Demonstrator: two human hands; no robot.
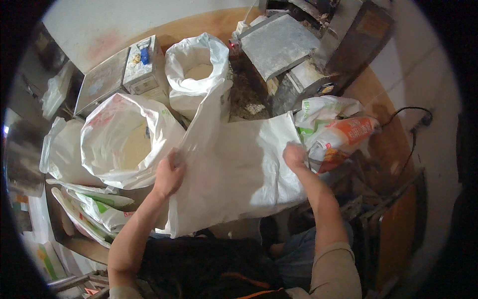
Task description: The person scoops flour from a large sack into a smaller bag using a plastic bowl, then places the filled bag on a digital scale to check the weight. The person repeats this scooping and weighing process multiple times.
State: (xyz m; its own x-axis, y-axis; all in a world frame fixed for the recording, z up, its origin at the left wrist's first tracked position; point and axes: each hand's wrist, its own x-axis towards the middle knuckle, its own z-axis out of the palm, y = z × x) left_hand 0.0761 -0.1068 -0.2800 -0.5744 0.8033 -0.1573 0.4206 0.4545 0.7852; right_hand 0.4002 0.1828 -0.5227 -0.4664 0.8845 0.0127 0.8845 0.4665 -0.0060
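A large white woven sack is stretched flat between my hands, in front of my body. My left hand is closed on its left side, where the fabric bunches and rises in a fold. The right edge is gripped by my right hand, fingers curled in. Just beyond my left hand stands an open white sack with its rim rolled back and pale grainy powder inside. Behind it, another open white sack holds similar pale powder.
At the back right is a dusty metal machine. Printed orange and white bags lie right of my right hand. Folded bags are at the left. Behind the sacks stands a white box. A black cable loops at the far right.
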